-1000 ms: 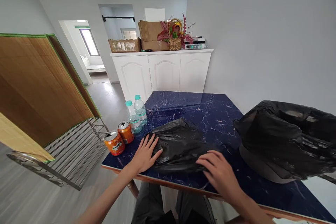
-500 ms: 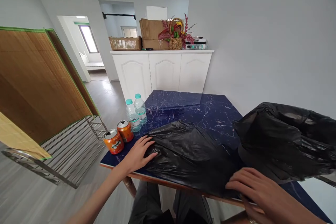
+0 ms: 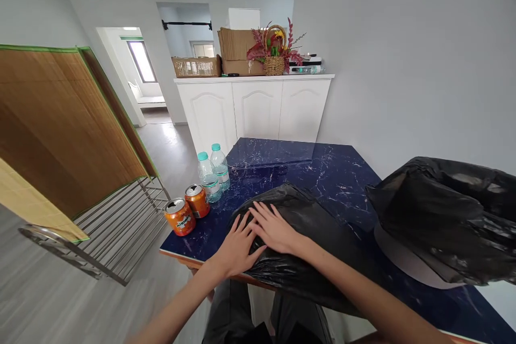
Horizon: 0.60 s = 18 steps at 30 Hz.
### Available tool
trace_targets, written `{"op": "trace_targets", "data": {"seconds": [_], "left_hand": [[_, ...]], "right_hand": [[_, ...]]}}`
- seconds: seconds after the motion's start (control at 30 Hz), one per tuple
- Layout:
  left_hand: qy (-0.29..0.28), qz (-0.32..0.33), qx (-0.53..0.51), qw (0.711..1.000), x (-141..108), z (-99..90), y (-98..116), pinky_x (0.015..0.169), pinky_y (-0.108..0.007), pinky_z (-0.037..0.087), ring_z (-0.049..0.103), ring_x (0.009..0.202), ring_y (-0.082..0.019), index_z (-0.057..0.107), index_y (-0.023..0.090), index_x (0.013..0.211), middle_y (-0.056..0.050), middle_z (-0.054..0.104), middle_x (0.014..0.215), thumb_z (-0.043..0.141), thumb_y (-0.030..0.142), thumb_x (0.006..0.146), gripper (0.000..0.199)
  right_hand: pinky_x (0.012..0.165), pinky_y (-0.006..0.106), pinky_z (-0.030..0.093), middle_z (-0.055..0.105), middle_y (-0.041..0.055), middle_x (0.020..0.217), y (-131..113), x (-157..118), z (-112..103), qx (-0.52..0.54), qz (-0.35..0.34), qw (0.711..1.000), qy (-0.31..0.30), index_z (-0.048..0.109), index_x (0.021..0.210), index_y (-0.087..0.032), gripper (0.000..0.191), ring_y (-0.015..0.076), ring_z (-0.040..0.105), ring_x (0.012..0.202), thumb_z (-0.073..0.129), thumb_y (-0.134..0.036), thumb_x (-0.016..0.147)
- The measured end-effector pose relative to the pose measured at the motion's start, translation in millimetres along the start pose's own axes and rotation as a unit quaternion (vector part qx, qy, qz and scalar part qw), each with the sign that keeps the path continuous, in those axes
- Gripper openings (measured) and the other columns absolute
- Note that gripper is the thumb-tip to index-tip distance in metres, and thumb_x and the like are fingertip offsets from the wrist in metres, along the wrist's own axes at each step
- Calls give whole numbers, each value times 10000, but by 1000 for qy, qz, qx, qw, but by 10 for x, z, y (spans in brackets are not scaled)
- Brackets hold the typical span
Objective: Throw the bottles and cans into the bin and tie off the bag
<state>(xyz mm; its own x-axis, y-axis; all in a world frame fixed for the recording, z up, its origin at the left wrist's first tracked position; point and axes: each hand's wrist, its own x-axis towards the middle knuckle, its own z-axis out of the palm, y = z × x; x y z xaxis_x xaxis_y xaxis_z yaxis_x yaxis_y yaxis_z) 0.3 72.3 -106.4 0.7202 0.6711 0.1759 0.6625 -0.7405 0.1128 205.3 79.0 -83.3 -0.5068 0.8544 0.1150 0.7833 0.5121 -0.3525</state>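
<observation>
A black plastic bag point(image 3: 322, 226) lies spread on the dark blue marbled table point(image 3: 330, 172), reaching over its front edge. On the bag's left part my left hand point(image 3: 238, 247) rests flat, fingers spread. My right hand point(image 3: 276, 228) lies beside it, also flat with fingers stretched out, its fingertips overlapping the left hand's. Left of my hands stand two opened orange soda cans, a nearer can point(image 3: 180, 219) and a farther can point(image 3: 197, 201). Behind them are two clear bottles with teal caps, a left bottle point(image 3: 208, 180) and a right bottle point(image 3: 220, 166).
At the right stands a bin point(image 3: 407, 258) lined with a black bag point(image 3: 435, 215). A metal rack point(image 3: 124, 231) with a bamboo mat point(image 3: 72, 129) is at the left. Beyond the table is a white cabinet point(image 3: 258, 110) carrying cardboard boxes point(image 3: 237, 51) and a flower basket point(image 3: 274, 64).
My right hand has moved from the bag's right front corner across to its left part, beside my left hand. My left hand has shifted slightly right and nearer to me.
</observation>
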Motion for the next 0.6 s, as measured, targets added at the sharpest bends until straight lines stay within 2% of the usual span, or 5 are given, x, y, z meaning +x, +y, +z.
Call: {"op": "trace_targets", "data": {"seconds": [0.23, 0.33, 0.4, 0.5, 0.6], "left_hand": [[15, 19, -29, 999, -298, -230, -168, 1268, -595, 375, 325, 1613, -327, 289, 334, 1698, -67, 302, 1761, 472, 494, 1111, 636], [61, 53, -33, 996, -460, -332, -196, 1313, -548, 332, 361, 1601, -263, 330, 316, 1682, -66, 389, 1728, 461, 345, 1130, 568], [69, 69, -38, 994, -579, -396, -190, 1322, -528, 330, 383, 1591, -238, 320, 317, 1682, -53, 444, 1700, 453, 285, 1130, 569], [40, 86, -48, 994, -732, -445, -180, 1303, -540, 365, 399, 1582, -265, 241, 315, 1707, -65, 454, 1692, 541, 364, 1100, 679], [23, 99, -59, 993, -808, -407, -207, 1287, -584, 373, 406, 1573, -313, 267, 310, 1695, -97, 459, 1684, 661, 496, 1026, 798]], "right_hand": [[1311, 629, 188, 325, 201, 1727, 1000, -90, -210, -30, 116, 992, 43, 407, 1660, -126, 704, 351, 255, 1628, 228, -542, 1121], [1326, 570, 216, 286, 169, 1751, 910, -515, -388, -24, 111, 992, 46, 340, 1692, -158, 723, 317, 234, 1638, 305, -587, 1112], [1334, 534, 232, 255, 110, 1772, 694, -889, -476, 9, 24, 999, 20, 295, 1711, -242, 753, 285, 224, 1644, 432, -631, 1081], [1326, 617, 222, 227, 108, 1781, 379, -1442, -519, 34, -92, 994, -49, 162, 1735, -307, 1153, 362, 202, 1639, 786, -697, 847], [1304, 604, 317, 259, 87, 1770, 296, -1825, -435, -19, -85, 995, -50, 104, 1735, -341, 1063, 343, 257, 1622, 786, -496, 935]]}}
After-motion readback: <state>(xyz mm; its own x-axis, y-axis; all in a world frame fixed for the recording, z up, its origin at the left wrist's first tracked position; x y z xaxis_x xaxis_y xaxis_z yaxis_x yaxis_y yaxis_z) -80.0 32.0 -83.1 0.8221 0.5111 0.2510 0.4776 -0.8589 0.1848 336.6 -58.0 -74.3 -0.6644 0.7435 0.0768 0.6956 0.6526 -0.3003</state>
